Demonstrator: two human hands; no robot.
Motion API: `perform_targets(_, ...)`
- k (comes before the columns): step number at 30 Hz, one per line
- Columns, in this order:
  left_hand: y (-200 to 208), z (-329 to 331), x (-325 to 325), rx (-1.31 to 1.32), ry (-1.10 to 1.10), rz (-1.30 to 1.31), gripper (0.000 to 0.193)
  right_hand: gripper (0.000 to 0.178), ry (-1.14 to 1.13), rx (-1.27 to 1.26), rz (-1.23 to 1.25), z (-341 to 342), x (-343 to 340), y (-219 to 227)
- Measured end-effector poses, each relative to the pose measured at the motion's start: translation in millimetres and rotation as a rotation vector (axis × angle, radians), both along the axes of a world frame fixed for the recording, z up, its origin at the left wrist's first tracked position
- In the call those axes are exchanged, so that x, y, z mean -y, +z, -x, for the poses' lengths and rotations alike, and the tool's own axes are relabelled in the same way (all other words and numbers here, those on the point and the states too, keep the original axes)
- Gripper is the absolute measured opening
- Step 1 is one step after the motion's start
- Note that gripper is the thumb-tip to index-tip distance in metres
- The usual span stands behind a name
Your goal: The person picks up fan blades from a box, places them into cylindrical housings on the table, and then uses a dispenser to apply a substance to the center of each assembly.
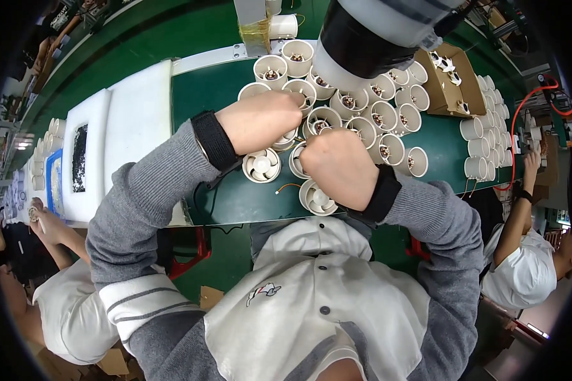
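My left hand (264, 120) reaches over a cluster of white round cup-like housings, its fingers curled at the rim of one housing (309, 87). My right hand (340, 164) is closed, knuckles up, beside a housing (296, 166) that it partly covers. What either hand grips is hidden beneath the fingers. Near the table's front edge are a white fan with blades (261, 166) in its round housing and a second bladed fan (320, 200). A thin wire with a small connector (288, 187) lies between them. Several housings (380, 120) behind show small wired parts inside.
A large black-and-white cylinder (368, 38) hangs over the back of the green table (225, 206). White foam blocks (133, 114) stand at left. On the right are a cardboard box (448, 95) of small white parts and stacked housings (480, 149). Co-workers sit on both sides.
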State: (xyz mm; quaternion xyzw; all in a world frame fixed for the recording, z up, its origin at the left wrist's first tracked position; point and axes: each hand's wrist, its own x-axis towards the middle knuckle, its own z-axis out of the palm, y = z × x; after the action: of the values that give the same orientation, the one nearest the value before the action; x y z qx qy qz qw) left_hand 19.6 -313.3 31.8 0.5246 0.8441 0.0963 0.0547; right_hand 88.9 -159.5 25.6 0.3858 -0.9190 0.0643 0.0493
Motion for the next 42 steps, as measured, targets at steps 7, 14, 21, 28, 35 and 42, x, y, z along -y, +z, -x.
perform_targets(7, -8.9, -10.4, -4.6, -0.069, 0.045, -0.027, 0.006, 0.004, 0.015, -0.057, 0.04, 3.8, -3.7, -3.9)
perform_targets(14, 0.5, -10.4, -4.1, -0.03, 0.078, 0.082, 0.007, 0.006, 0.084, -0.075, -0.037, -6.2, -2.9, -8.0)
perform_targets(21, 24.5, -22.6, 9.2, -0.028, 0.109, -0.032, 0.007, 0.008, 0.093, -0.121, -0.043, -25.0, -13.1, 10.5)
perform_targets(28, 85.8, -86.2, -61.7, -0.072, -0.018, -0.472, 0.013, 0.014, 0.001, 0.125, 0.13, -58.5, -118.4, 78.1)
perform_targets(35, 80.1, -23.3, -223.0, -0.066, 0.022, -0.529, 0.019, 0.018, -0.718, 0.015, -0.013, 46.5, -274.0, 58.9)
perform_targets(42, 12.3, 89.0, -331.8, -0.084, 0.183, -0.171, 0.016, 0.031, -0.491, -0.029, 0.107, 154.4, -338.1, -65.0)
